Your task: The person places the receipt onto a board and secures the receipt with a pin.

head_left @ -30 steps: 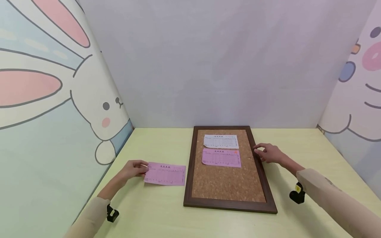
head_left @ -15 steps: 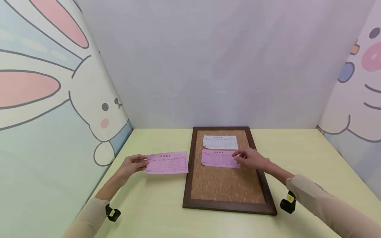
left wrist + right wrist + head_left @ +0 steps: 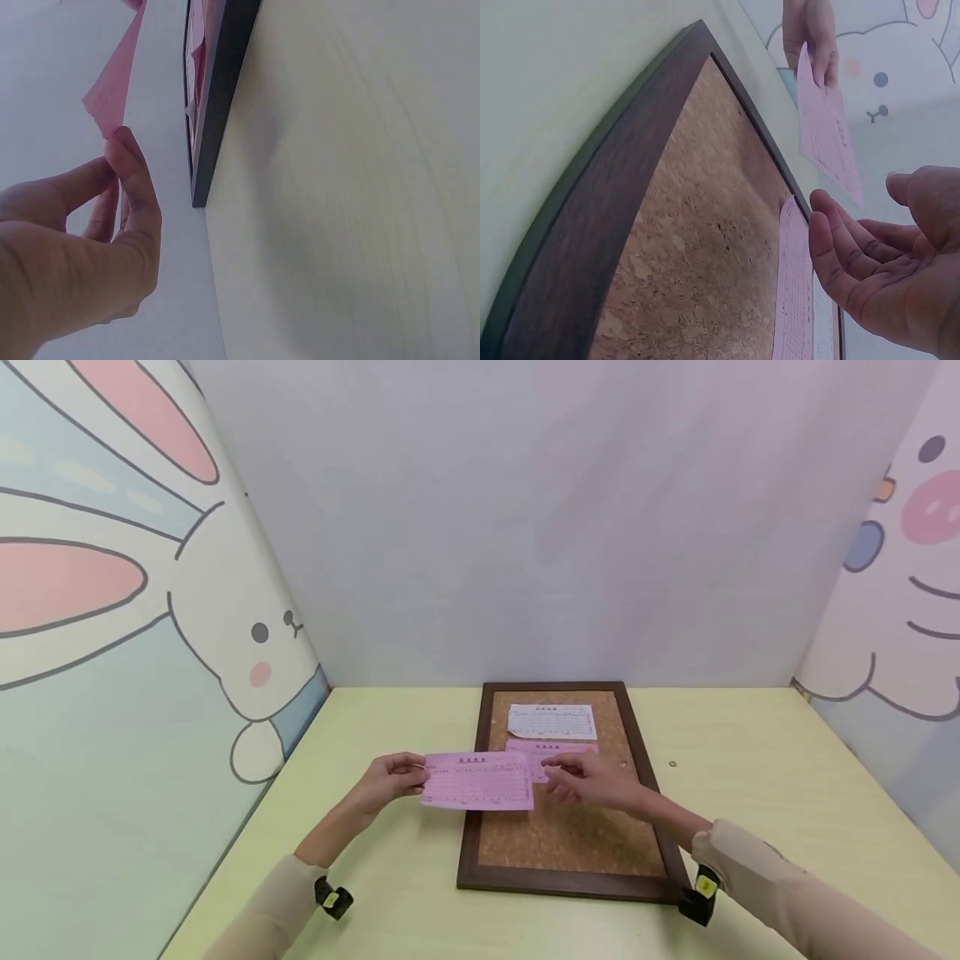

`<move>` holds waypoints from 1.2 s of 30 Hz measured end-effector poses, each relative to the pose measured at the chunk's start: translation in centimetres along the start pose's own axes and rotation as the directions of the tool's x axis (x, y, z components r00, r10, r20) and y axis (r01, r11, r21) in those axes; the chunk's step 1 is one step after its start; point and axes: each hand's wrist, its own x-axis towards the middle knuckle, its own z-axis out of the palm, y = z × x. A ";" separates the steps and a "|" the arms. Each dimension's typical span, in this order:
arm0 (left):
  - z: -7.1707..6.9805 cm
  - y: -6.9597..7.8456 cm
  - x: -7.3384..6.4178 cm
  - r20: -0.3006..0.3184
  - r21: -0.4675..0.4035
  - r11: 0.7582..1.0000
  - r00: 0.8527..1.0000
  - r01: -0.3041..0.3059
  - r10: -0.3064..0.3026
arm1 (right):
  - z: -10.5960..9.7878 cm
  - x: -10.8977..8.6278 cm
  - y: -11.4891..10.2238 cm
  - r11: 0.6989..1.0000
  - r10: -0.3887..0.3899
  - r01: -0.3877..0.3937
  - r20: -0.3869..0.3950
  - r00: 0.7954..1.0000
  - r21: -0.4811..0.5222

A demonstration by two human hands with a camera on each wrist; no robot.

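Observation:
My left hand (image 3: 388, 789) pinches the left edge of a pink printed form (image 3: 476, 782), held up over the left side of a cork board (image 3: 570, 839). In the left wrist view the form (image 3: 116, 90) appears nearly edge-on above thumb and fingertip. My right hand (image 3: 596, 783) is over the board, close to the form's right edge, fingers loosely bent. Thumb and fingers stand apart with nothing between them in the right wrist view, where the hand (image 3: 900, 262) faces the form. A second pink form (image 3: 555, 747) lies on the cork, partly hidden behind the held one.
A white printed form (image 3: 551, 722) lies higher on the cork. The board has a dark wooden frame (image 3: 562, 883) and rests on a pale wood table (image 3: 397, 893). A small ring-like object (image 3: 672, 763) lies to its right. Cartoon-printed walls (image 3: 112, 735) stand at the sides.
My left hand has lifted the pink form off the table and carried it right, over the board. My right hand has moved left from the board's right edge towards that form.

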 end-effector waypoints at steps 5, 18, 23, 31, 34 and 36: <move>2.1 0.1 0.6 0.056 -0.006 1.000 0.998 -0.007 0.008 | -0.2 -0.4 0.6 1.000 -0.023 0.023 -0.026 0.999 0.021; 5.2 -0.4 1.9 0.151 -0.030 0.999 0.988 -0.024 0.028 | -1.2 -2.0 2.9 0.995 0.008 -0.002 -0.063 0.998 0.096; 6.8 -0.8 2.5 0.199 -0.041 0.999 0.979 -0.030 0.037 | -1.6 -2.4 3.5 0.996 0.018 -0.012 -0.071 0.997 0.084; 8.8 -1.0 2.5 0.249 -0.046 0.999 0.968 -0.022 0.033 | -1.9 -3.0 4.2 0.999 0.030 -0.027 -0.097 0.995 0.032; 9.4 -1.1 2.6 0.246 -0.048 0.999 0.969 -0.019 0.031 | -2.0 -3.3 4.2 0.999 0.033 -0.037 -0.113 0.993 -0.034; 9.8 -1.1 2.7 0.234 -0.047 0.999 0.972 -0.016 0.026 | -2.1 -3.4 4.1 0.997 0.029 -0.037 -0.116 0.993 -0.072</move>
